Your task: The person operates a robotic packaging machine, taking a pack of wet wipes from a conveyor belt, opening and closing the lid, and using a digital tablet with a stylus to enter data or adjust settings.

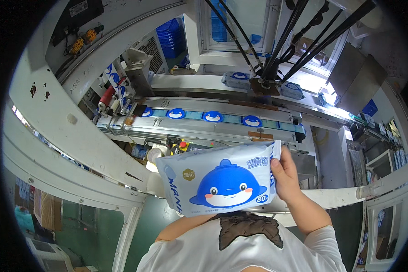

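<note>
Pack of shiny pale plastic, fat in the middle and thin at the ends, up in front of the white cloth shirt with the dark brown quilted bow. A little tilted, right end higher. Farther off, behind the pack, the long flat belt with a row of small blue whale-face pieces.

Right hand closed on the pack's right end, thumb in front, other fingers mostly tucked behind. Left hand hidden behind the pack, with only the bare left arm showing; cannot tell whether wide, narrow or holding on.

Likely soft and squashy, like a small pillow, and easy to bend. Perhaps a bit heavy, going by the plump, full look. Smooth on the outside, so maybe slippery. Not likely to smash, but easy to crease, and perhaps to rip at the thin ends.

Best to hold with one flat hand under the fat middle and the other on the right end. No hard squeeze on the big blue smiling whale shape; cannot tell whether printed or stuck on.
</note>
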{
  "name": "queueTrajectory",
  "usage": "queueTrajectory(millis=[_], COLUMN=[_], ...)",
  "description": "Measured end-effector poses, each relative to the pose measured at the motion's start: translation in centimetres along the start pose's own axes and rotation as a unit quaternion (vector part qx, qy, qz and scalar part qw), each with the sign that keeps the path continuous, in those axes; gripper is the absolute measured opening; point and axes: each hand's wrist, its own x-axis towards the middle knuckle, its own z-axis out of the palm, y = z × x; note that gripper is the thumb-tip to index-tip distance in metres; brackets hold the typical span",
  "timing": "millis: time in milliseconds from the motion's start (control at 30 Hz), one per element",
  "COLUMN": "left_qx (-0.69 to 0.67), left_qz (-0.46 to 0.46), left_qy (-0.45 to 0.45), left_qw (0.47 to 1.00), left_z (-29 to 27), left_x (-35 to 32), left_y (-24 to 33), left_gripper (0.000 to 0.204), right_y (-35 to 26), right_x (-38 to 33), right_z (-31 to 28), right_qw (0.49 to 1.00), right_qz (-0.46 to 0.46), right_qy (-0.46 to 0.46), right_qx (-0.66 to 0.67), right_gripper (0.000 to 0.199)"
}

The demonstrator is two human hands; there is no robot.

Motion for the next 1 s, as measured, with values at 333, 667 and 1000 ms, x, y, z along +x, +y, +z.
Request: queueTrajectory(millis=[333,667,1000], left_qx=[0.042,0.054,0.074], left_qz=[-0.061,-0.069,0.008], left_qy=[-0.07,-0.091,-0.003], left_qw=[0.995,0.992,0.997], left_z=[1.0,0.0,-3.1], left_x=[1.3,1.1,0.1], left_y=[-1.8,-2.2,0.6], left_gripper=[0.052,0.055,0.058], right_y=[-6.6,-9.5,-7.0], right_x=[1.4,7.3,9.2], right_z=[2.0,1.3,3.1], right_qw=[0.749,0.974,0.943], right_qz=[-0.43,0.067,-0.051], right_qy=[-0.179,-0.144,-0.217], right_qx=[-0.471,-0.164,-0.249], right_gripper=[0.032,0.044,0.045])
